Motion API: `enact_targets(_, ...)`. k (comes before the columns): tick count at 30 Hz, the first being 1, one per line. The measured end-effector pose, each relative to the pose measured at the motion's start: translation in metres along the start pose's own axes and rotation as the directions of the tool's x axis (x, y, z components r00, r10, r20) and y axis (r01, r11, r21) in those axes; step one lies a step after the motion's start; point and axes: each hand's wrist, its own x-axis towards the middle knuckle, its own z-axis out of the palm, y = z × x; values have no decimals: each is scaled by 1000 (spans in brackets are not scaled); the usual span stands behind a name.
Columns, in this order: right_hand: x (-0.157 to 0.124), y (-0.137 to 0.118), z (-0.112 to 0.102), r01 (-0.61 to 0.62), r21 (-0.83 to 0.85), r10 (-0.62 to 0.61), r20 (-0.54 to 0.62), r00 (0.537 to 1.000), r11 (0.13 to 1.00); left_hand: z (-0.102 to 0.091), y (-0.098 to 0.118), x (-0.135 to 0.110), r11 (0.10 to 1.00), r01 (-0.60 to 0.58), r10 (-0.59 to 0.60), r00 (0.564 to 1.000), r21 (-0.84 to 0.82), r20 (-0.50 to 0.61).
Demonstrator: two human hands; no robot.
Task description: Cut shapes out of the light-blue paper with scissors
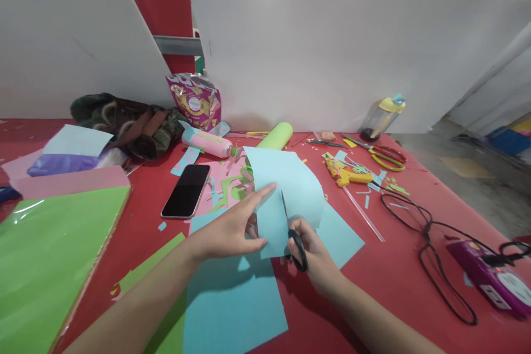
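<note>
My left hand [232,227] pinches the left edge of a light blue paper sheet [290,188], held up above the red table [398,282]. My right hand [311,249] grips black-handled scissors [296,246], whose blades run up into the sheet near its middle. Under both hands lie more light blue sheets [232,304] flat on the table. Pink and green paper cut-outs [228,182] lie just beyond my left hand.
A black phone [186,191] lies left of the cut-outs. Green sheets [45,254] and pink paper [70,181] sit at the left. A yellow glue gun [346,174], red-handled scissors [384,156], a black cable [427,232] and a purple box [493,276] are on the right. A white board [332,50] stands behind.
</note>
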Motion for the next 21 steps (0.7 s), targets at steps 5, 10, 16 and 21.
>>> enact_targets(5,-1,-4,-1,39,-7,-39,0,999,999,1,1,-1,998,45,-42,996,-32,83)
enact_targets(10,-2,0,-4,71,-11,-70,31,997,997,3,2,0,998,46,-43,995,-39,88)
enact_targets(16,-2,5,-6,81,17,-81,44,996,997,6,4,2,997,44,-39,996,-59,85)
enact_targets(21,-2,7,-7,92,7,-93,34,995,996,7,1,2,997,41,-36,996,-69,78)
